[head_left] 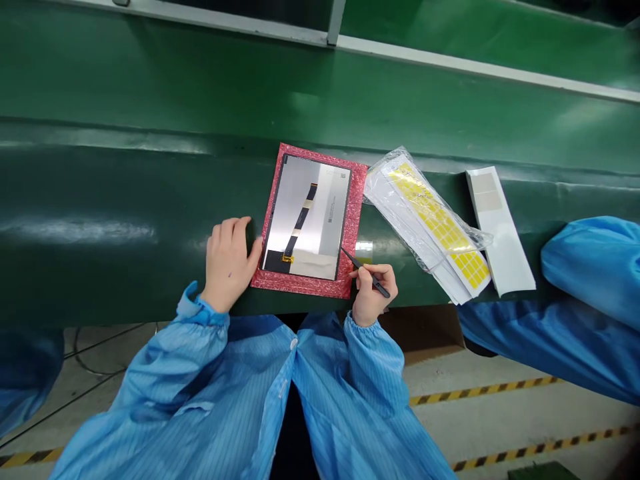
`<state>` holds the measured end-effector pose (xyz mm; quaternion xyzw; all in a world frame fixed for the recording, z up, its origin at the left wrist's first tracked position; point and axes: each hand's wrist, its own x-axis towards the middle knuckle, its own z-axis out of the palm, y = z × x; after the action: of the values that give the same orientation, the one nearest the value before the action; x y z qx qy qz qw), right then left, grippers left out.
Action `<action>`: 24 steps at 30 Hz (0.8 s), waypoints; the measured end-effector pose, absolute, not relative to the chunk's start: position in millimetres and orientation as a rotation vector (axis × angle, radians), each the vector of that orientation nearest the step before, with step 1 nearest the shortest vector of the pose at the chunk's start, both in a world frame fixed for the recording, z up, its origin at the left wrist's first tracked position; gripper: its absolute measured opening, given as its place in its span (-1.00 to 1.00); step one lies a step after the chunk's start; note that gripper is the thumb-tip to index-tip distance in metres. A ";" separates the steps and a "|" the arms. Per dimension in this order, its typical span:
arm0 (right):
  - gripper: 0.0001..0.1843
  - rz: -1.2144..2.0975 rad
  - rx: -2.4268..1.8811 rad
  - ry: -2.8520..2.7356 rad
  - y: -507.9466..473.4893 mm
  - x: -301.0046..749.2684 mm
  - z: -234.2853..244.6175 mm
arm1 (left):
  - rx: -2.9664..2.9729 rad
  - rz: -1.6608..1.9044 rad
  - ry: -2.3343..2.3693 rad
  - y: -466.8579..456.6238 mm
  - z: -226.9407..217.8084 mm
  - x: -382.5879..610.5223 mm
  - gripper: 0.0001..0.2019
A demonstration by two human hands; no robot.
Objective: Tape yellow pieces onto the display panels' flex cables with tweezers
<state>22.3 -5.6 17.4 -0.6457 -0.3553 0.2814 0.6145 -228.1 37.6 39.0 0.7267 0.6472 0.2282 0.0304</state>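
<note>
A display panel (323,220) with a silvery back lies on a sheet of pink bubble wrap (313,285). A black and gold flex cable (302,219) runs slantwise across the panel's back. My left hand (229,260) rests open on the table at the left, its thumb at the bubble wrap's edge. Between the fingers of my right hand (374,293) is a pair of slim black tweezers (377,285). Their tip points at the panel's lower right edge; whether it touches cannot be made out. A small clear and yellow label piece (365,251) lies just above my right hand.
Right of the bubble wrap lies a clear plastic bag (425,220) with sheets of yellow labels (445,230). Beyond it is a white paper stack (503,233). Another person's blue sleeve (595,267) reaches the green table (125,220) at the far right. A metal rail (450,65) crosses the back.
</note>
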 end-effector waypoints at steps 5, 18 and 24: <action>-0.83 0.663 -1.457 -0.786 -4.9 23.5 17.3 | 2.228 0.595 1.872 79.1 38.9 -227.5 -0.76; -0.79 0.638 -1.474 -0.766 -5.0 25.3 17.6 | 1.150 0.912 1.384 101.8 54.9 -206.6 -0.47; -0.66 0.628 -1.444 -0.695 -1.7 22.7 22.1 | 1.090 0.976 1.471 100.1 83.5 -273.8 -0.34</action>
<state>22.7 -1.7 22.1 -0.6362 -0.3060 0.2766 0.6520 -273.8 100.1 83.5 0.4525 0.6105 0.4049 0.5085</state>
